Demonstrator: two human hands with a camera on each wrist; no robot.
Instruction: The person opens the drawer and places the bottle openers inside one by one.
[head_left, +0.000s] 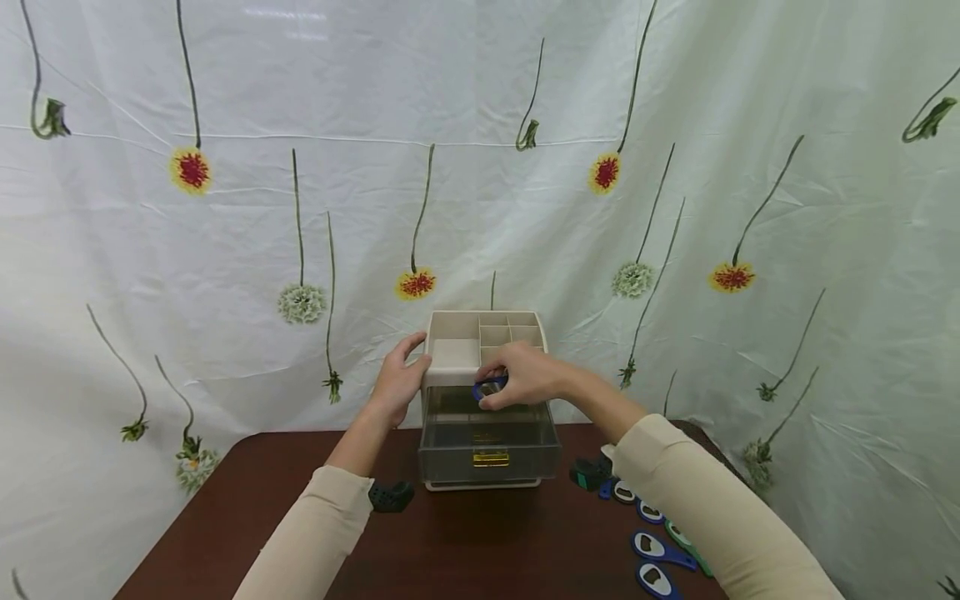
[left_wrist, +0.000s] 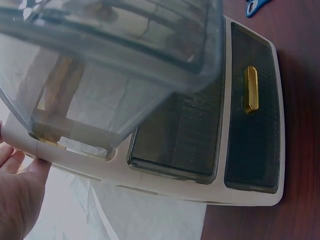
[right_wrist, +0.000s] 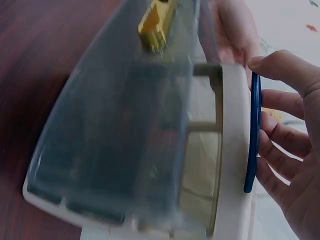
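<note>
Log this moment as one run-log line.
left hand: touches left side of organizer; right hand: holds blue opener; top drawer: pulled open; other openers: on table

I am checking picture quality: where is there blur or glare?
Left wrist view: the open drawer looks soft, close to the lens; right wrist view: that drawer is blurred, the blue opener crisper; head view: pale glare streaks high on the cloth.

Opener (head_left: 489, 388) part-hidden by fingers (head_left: 492, 365), drawer (right_wrist: 115, 145) blurred in wrist views
</note>
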